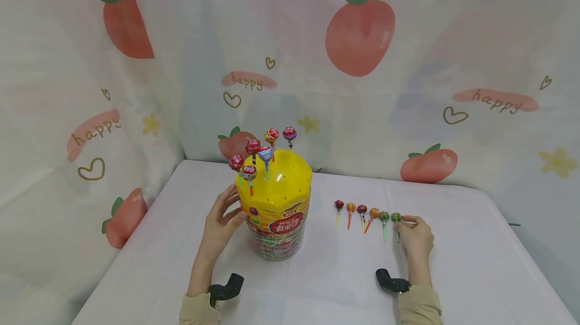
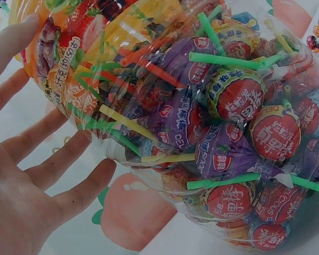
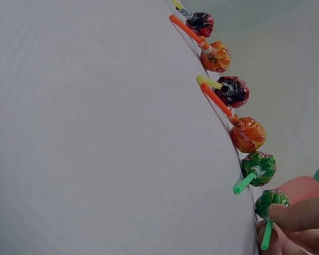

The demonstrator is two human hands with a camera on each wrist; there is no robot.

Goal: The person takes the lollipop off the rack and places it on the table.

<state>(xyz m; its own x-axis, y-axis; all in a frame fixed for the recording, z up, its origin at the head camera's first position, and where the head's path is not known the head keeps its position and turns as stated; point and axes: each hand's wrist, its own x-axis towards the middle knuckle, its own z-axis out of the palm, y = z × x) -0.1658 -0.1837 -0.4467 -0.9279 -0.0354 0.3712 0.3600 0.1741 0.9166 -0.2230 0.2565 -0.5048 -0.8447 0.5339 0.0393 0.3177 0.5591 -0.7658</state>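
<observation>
A big clear jar [image 1: 277,244] full of wrapped lollipops stands on the table, under a yellow lid [image 1: 285,179] with small holes. Several lollipops [image 1: 266,155] stick upright from the lid's left and back part. My left hand [image 1: 220,227] rests against the jar's left side, its fingers spread and fairly straight along the plastic [image 2: 48,175]. To the right, my right hand [image 1: 416,237] pinches a green lollipop [image 3: 271,204] between thumb and finger, at the right end of a row. Beside it in that row lies another green lollipop [image 1: 384,217].
Farther left in the row lie an orange lollipop [image 1: 374,213], a dark red one [image 1: 362,209], another orange one [image 1: 351,207] and another dark red one [image 1: 339,205]. A printed cloth [image 1: 294,28] hangs behind the white table [image 1: 344,285].
</observation>
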